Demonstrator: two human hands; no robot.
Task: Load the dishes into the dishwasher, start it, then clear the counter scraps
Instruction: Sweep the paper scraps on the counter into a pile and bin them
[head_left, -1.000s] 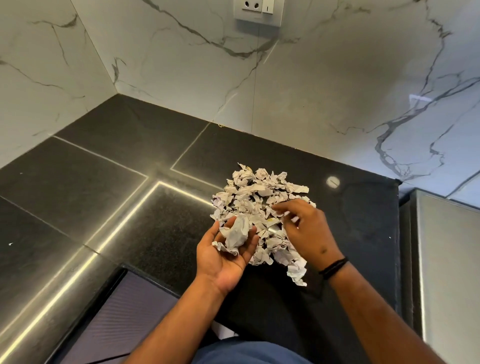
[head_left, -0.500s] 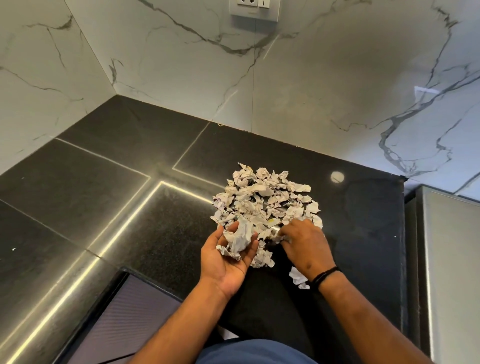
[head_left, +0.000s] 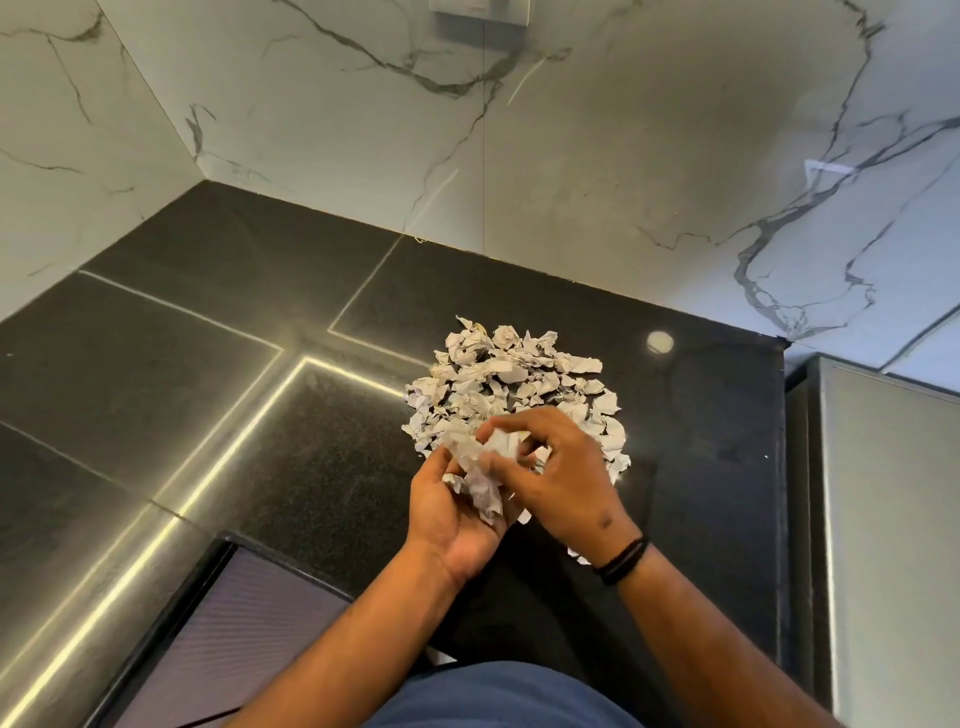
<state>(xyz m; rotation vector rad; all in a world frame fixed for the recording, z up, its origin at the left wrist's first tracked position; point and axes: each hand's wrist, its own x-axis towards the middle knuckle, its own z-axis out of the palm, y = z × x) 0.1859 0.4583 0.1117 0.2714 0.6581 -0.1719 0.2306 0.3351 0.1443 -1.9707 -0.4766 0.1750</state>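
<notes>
Crumpled paper scraps (head_left: 514, 384) heaped near counter (head_left: 208, 338) right edge. Left hand (head_left: 457, 514) cupped, holding some; right hand (head_left: 561, 473) pinching more. Advise bigger handfuls, palm beneath.

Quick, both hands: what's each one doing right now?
Left hand: palm up, cupping crumpled paper scraps.
Right hand: fingers curled, pinching scraps into the left palm.

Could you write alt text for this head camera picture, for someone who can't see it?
Two hands gather crumpled paper scraps from a pile on a black stone counter: the left hand cups a bunch, and the right hand presses more onto it. White marble walls meet in a corner behind.
</notes>
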